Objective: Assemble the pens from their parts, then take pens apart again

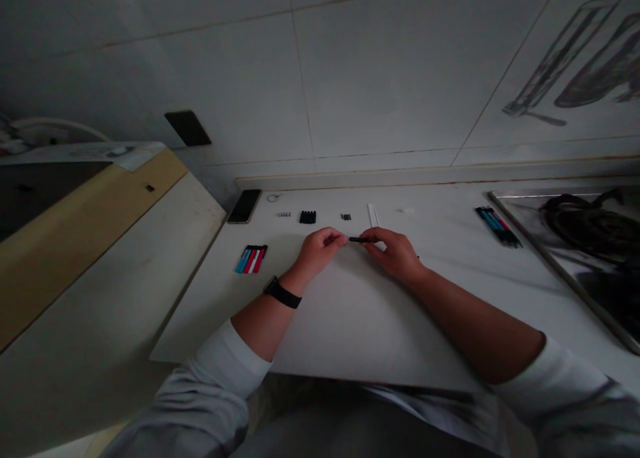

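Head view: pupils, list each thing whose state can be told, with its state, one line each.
Slim black piece: held, roughly level
Right hand: closed on the slim black piece
Left hand: fingers curled, grip unclear
Watch: worn, fastened
Phone: flat, screen dark
Coloured tubes: lying side by side
Pale coils: lying in a row
Black parts: lying side by side
Small dark pieces: grouped
White strip: partly hidden
Far-right pens: lying together
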The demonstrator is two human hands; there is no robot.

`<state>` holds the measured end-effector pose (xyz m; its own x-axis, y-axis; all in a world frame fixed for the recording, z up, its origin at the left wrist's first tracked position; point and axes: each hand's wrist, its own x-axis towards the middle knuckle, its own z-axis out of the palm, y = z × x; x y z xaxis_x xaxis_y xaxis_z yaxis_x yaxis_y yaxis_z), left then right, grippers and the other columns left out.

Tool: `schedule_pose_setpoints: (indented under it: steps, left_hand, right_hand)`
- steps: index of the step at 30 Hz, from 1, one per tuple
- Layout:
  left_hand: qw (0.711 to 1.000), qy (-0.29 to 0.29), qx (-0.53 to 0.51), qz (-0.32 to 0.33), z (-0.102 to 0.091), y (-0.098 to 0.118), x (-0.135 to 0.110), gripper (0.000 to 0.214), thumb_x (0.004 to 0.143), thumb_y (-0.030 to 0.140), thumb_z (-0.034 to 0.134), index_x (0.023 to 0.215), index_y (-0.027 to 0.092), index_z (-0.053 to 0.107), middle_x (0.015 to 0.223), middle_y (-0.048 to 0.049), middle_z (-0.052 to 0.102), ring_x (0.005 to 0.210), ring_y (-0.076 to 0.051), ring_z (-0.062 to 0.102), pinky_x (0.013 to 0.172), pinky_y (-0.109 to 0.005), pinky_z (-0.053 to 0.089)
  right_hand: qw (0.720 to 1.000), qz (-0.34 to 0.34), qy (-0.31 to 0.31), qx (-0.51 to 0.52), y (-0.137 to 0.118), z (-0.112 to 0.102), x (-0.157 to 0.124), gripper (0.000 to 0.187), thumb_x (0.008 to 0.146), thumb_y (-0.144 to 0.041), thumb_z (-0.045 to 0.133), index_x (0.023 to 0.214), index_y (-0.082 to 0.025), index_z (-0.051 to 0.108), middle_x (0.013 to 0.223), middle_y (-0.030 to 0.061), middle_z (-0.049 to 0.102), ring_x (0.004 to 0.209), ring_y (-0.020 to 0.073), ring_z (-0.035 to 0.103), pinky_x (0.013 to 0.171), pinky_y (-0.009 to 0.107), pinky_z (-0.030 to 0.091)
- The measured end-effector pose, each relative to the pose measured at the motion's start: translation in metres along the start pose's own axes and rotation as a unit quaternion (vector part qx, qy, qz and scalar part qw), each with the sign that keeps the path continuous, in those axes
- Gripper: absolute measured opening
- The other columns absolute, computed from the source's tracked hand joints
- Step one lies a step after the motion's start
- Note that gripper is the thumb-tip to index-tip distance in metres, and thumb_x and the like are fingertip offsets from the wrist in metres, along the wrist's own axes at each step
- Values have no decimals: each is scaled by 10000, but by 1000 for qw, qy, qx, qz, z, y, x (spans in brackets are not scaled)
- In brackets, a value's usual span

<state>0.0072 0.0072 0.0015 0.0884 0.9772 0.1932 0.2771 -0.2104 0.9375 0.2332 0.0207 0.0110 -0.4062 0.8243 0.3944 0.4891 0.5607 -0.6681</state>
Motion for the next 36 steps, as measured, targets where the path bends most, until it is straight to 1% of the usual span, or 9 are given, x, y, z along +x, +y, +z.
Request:
schedule_pose_setpoints:
  steps: [4,7,12,18,21,24,28,30,36]
  left_hand:
    - [998,-18,55,3,-1,4,-2,266,923,424,615,798,195,664,758,-13,679,719,-157,597,698,-282,463]
    - [997,-34,70,9,-1,3,-2,277,951,412,570,796,197,649,758,-11,669,727,-158,598,709,-284,464]
    - [999,-22,34,15,1,-2,-1,127,895,328,668,890,201,671,820,-13,694,772,-156,628,751,-285,499]
    - [999,-11,15,28,1,4,-2,78,861,260,700,897,195,676,842,-24,709,785,-155,648,771,-294,518]
    - [999,1,25,32,1,6,-3,76,859,256,703,900,196,680,839,-23,709,783,-154,647,769,-295,521]
    - [999,13,31,36,1,5,-2,68,858,252,704,891,196,682,840,-23,709,775,-153,643,763,-295,522]
    - [998,8,38,46,1,3,-2,65,864,250,706,893,197,683,835,-19,705,767,-150,639,754,-290,519]
    - [998,6,45,51,1,2,-2,72,870,259,706,893,195,681,837,-19,705,773,-149,640,758,-287,520]
    - [996,7,67,60,1,-1,-2,58,882,244,689,896,189,675,838,-11,703,765,-140,637,756,-279,519]
  right_hand:
    - [1000,-6,-1,-3,2,0,0,182,935,-329,595,1020,-235,725,960,48,766,880,204,720,848,348,565]
    - [1000,-13,2,-2,4,1,0,184,943,-342,593,1016,-237,727,957,42,764,879,200,718,846,340,560]
    - [1000,7,10,-15,3,-1,0,223,952,-403,598,1024,-236,726,947,51,764,878,211,718,816,331,549]
    - [999,10,-12,-38,1,-4,1,277,992,-419,528,905,-224,704,859,42,749,796,196,693,770,308,508]
    - [1000,15,-13,-25,1,-3,0,232,978,-411,550,1015,-228,687,897,47,750,836,202,700,798,316,513]
    - [1000,10,1,-8,3,0,-1,303,916,-381,641,1177,-226,634,985,63,749,908,215,709,841,333,527]
    - [1000,-14,-10,-13,5,1,-1,179,951,-338,588,1068,-224,661,993,68,741,932,214,700,866,342,528]
    - [999,-14,-16,-27,5,0,-1,191,979,-366,558,1026,-222,674,966,69,740,912,215,697,858,347,530]
    - [999,-36,6,-19,7,1,-1,218,937,-364,629,1099,-222,659,1004,73,733,929,220,698,859,349,538]
